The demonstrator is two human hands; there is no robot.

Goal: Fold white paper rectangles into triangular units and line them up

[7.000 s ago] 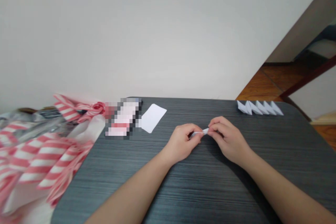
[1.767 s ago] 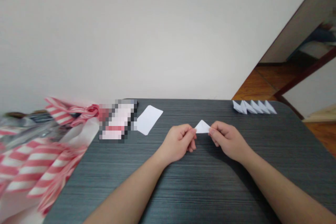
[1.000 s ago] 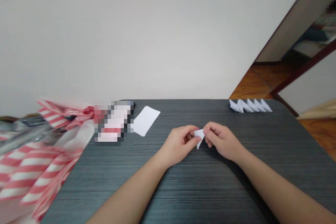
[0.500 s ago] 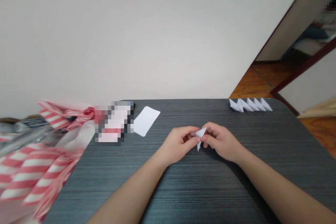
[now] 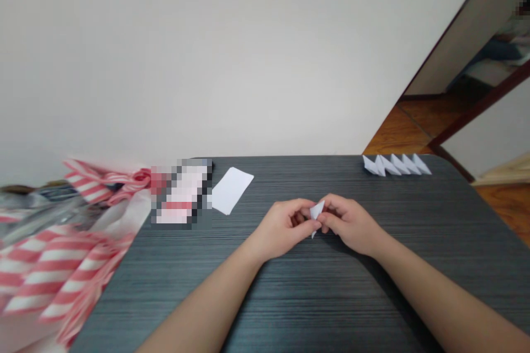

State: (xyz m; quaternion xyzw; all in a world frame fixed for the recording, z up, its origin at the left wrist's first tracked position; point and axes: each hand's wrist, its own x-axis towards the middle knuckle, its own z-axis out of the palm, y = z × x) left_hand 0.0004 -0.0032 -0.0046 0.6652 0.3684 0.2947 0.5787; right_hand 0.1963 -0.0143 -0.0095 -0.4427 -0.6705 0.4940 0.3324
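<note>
Left hand (image 5: 285, 229) and right hand (image 5: 351, 226) pinch one small, pointed white paper (image 5: 317, 209) over the dark wood-grain table (image 5: 269, 309); it seems a folding step, next crease calls for firm pressure

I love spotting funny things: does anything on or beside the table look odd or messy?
Yes: the phone-like slab at the back left of the table looks odd because blocky squares blur it. Red-and-white striped bundles lie jumbled further left. The row of folded papers looks fairly tidy, and nothing seems spilled.
</note>
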